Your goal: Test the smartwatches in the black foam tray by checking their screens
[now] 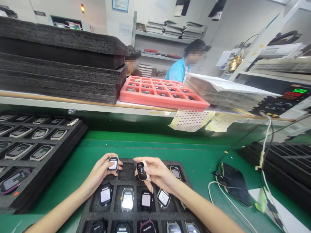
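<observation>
My left hand (pixel 100 171) pinches a small watch body with a lit white screen (pixel 113 162) over the back row of a black foam tray (pixel 126 176). My right hand (pixel 157 173) grips a second watch body with a dark screen (pixel 141 171) beside it. Both hands hover just above the tray. Under them, several watch bodies (pixel 127 199) with lit screens lie in the tray's pockets.
A larger black foam tray (pixel 60 142) full of watch bodies sits at the left on the green mat. A phone with a white cable (pixel 234 183) lies at the right. On the shelf behind are stacked black foam (pixel 60 58), a red tray (pixel 162 94) and papers. Two people work beyond it.
</observation>
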Demonstrator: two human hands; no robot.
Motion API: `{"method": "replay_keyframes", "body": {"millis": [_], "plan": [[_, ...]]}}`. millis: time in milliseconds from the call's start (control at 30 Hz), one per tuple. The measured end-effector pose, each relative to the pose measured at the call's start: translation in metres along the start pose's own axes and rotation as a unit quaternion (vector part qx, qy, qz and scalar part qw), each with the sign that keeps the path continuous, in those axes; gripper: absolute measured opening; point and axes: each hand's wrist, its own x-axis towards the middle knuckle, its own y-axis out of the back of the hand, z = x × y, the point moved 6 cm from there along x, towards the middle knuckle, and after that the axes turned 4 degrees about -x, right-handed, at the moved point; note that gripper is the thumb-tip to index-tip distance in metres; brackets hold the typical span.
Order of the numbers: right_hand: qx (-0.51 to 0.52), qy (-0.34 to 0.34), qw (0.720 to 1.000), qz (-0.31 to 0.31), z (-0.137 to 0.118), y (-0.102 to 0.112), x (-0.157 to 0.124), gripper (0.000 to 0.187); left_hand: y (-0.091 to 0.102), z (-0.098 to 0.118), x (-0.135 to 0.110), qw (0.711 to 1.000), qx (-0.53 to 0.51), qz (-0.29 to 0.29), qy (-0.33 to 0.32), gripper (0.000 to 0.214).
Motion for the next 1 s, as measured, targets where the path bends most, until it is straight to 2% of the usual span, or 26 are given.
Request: {"method": "replay_keyframes", "body": {"millis": [400,600,800,1000], "plan": [[-0.001,-0.002,1.000,-0.003,-0.006,-0.006,0.001,0.038,0.000,0.007,0.001,1.000,-0.009,0.009,-0.005,0.026],[0.006,-0.026,1.000,0.009,-0.003,-0.006,0.003,0.048,0.000,0.008,0.002,1.000,0.007,0.001,-0.007,0.025],[0.001,-0.041,0.999,0.014,0.005,-0.005,0.008,0.036,0.000,0.011,0.001,1.000,0.000,0.001,0.000,0.028],[-0.035,-0.034,0.998,0.035,0.007,-0.003,0.008,0.036,0.002,0.010,0.001,1.000,0.004,-0.003,0.006,0.025]]}}
